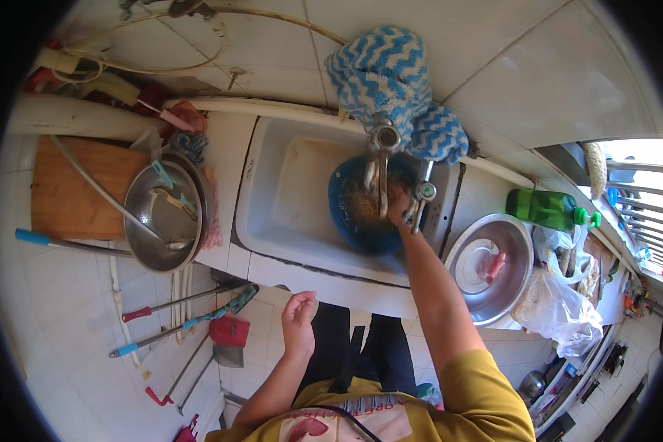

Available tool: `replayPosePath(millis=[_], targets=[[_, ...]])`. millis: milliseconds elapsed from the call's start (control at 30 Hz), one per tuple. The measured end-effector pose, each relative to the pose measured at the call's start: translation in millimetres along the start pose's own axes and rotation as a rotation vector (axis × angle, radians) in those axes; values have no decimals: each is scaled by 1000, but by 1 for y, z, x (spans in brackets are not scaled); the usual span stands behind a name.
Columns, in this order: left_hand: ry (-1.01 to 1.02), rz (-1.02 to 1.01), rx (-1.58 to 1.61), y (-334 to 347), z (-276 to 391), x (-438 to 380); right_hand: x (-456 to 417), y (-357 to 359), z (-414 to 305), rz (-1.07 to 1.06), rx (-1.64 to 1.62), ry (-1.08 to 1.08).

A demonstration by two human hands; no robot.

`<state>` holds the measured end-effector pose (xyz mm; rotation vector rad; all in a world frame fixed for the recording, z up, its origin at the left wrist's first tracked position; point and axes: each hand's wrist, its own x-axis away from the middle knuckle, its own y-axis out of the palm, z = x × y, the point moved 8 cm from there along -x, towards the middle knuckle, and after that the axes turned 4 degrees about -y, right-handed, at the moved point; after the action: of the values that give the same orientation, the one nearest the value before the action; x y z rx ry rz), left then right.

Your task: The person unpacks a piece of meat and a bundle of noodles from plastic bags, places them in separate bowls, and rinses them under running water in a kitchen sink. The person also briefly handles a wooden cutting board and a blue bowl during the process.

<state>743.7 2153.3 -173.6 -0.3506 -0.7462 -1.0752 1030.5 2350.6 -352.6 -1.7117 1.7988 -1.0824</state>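
My right hand point(399, 201) reaches into a blue plastic basin point(340, 221) that stands in the right part of a white ceramic sink point(304, 221). It is among a mass of thin yellowish strands point(364, 207) in the basin. The metal faucet point(384, 143) and a second tap point(422, 193) partly cover this hand, and its fingertips cannot be made out. My left hand point(299, 315) is raised in front of the sink's near edge, fingers loosely bent, with nothing in it.
Right of the sink, a steel basin point(522, 248) holds a piece of raw meat point(493, 267). Beyond it are a green plastic bottle point(541, 210) and plastic bags point(563, 309). A striped towel point(387, 72) hangs above. Steel bowls point(138, 221) and a wooden board point(77, 188) are left.
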Motion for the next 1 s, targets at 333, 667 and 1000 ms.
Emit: replayPosePath(millis=[333, 667, 1000], targets=[[-59, -12, -44, -10, -8, -22, 13, 46, -46, 379, 387, -574], [-72, -169, -50, 21, 11, -41, -17, 81, 44, 11, -829, 240], [-102, -161, 26, 42, 17, -78, 10, 30, 2, 37, -737, 75]])
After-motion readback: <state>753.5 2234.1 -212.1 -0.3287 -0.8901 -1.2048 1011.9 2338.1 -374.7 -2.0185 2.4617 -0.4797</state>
